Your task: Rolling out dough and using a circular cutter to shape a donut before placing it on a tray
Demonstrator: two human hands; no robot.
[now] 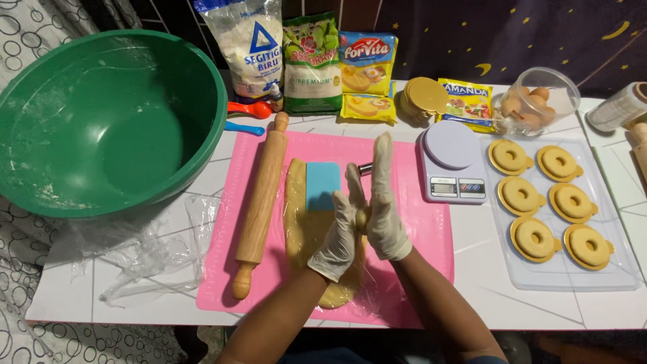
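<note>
White tiled counter [121, 307] stretches under everything, with a pink mat [411, 256] laid across the middle where I am working. Between my palms sits a small lump of dough [363, 219], pale yellow and mostly hidden; my left hand [340, 232] and right hand [385, 202], both in white gloves, press flat against it from either side, fingers straight and pointing away from me, so my grip is a narrow palm-to-palm clamp, not a finger pinch. Just under my hands lies the long strip of dough [296, 222] on the mat, with a blue scraper [322, 185] resting on it close to my left fingertips. Farther to the left of my grip a wooden rolling pin [261, 202] lies lengthwise, and beyond it stands a big green bowl [108, 121]. To the right of my grip sits a kitchen scale [453, 162], and past that a clear tray [606, 276] carrying six ring-shaped pieces on gold bases [534, 237]. Packets of ingredients [311, 64] and a tub of eggs [536, 101] line the far edge.

I judge the lump could slip out from between my palms, since only flat pressure holds it and the gloves look smooth. Pressing too hard could squash it flat or smear it onto the gloves.
</note>
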